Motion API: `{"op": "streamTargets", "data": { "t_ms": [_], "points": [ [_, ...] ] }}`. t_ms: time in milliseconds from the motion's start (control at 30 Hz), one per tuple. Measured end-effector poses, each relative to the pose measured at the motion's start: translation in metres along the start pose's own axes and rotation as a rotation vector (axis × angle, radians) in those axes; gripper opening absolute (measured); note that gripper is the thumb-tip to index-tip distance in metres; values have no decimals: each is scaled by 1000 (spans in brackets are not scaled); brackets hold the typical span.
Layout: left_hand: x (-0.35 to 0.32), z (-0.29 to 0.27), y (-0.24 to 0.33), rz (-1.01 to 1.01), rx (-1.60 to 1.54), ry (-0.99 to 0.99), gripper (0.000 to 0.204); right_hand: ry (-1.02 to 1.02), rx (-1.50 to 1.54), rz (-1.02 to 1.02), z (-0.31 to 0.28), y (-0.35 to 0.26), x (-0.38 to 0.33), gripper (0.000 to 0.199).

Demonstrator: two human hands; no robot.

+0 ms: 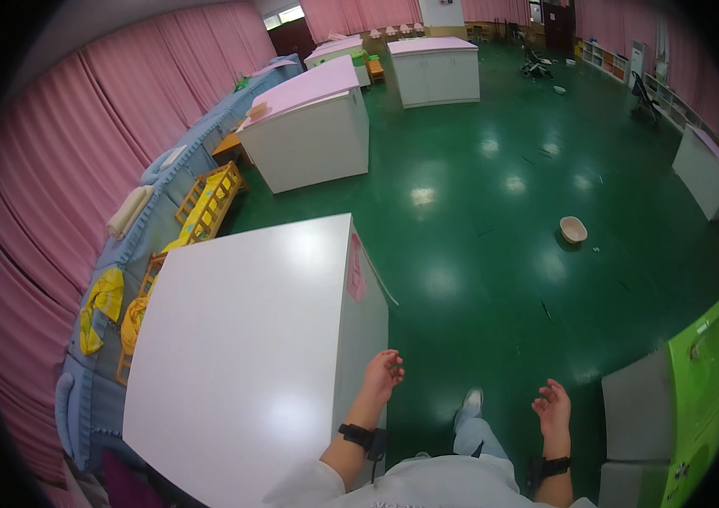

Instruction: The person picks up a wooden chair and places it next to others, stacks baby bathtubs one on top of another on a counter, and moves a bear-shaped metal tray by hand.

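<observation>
Neither grip holds anything: the left hand (382, 373) hangs loosely half-curled, fingers slack and apart, and the right hand (553, 408) is likewise open, palm turned inward, both wearing dark wrist straps. Nearest to them is the white counter (241, 356), a large box-shaped unit with a bare top, lying to the left and slightly ahead. Its long axis runs away from the person toward the pink curtains (80, 161). The left hand is plainly the nearer one, just beside the counter's near right corner, though whether it touches the side panel cannot be told; the right hand hangs well apart over the green floor (495, 254).
</observation>
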State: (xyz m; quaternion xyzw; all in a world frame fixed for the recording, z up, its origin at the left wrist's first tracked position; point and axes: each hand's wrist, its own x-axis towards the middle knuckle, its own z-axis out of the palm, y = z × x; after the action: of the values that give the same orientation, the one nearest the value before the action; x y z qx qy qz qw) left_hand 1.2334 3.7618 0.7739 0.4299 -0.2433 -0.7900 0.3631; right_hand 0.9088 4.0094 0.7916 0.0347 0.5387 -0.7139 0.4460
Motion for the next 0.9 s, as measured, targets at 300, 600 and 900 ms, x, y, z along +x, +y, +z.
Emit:
{"op": "streamTargets", "data": {
  "t_ms": [300,600,900],
  "points": [
    [210,55,81,21,-297,207,13,-96,28,109,136,-76,253,25],
    [329,88,196,212,-372,261,12,-426,-138,141,382,-150,436,22],
    [544,100,310,203,-263,286,14,-468,-135,299,562,-130,609,22]
  ]
}}
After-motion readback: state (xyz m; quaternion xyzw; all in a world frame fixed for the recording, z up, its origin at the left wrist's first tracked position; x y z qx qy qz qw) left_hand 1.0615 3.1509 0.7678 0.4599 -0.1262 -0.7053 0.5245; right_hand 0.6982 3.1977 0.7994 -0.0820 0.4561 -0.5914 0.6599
